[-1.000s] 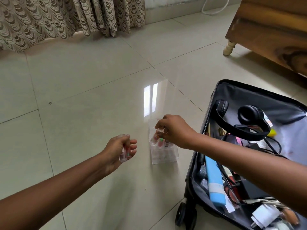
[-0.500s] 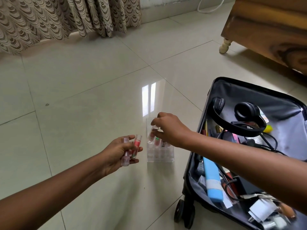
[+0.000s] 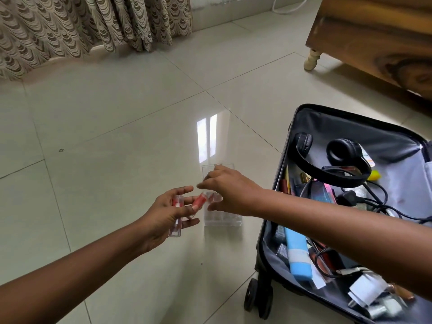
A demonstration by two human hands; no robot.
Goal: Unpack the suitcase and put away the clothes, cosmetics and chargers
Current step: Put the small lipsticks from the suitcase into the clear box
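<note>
Beside the clear plastic organiser (image 3: 222,218), the right hand (image 3: 230,195) had come across to pinch a red lipstick tube (image 3: 199,200) from the left hand (image 3: 167,210), whose fingers gripped another clear-cased tube (image 3: 176,218); cosmetics sorting was continuing.

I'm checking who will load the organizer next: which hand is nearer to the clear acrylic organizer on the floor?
Right. The right hand hovers directly over the clear acrylic organizer, covering its top. The left hand sits just beside it to the left, holding two lip gloss tubes.
</note>
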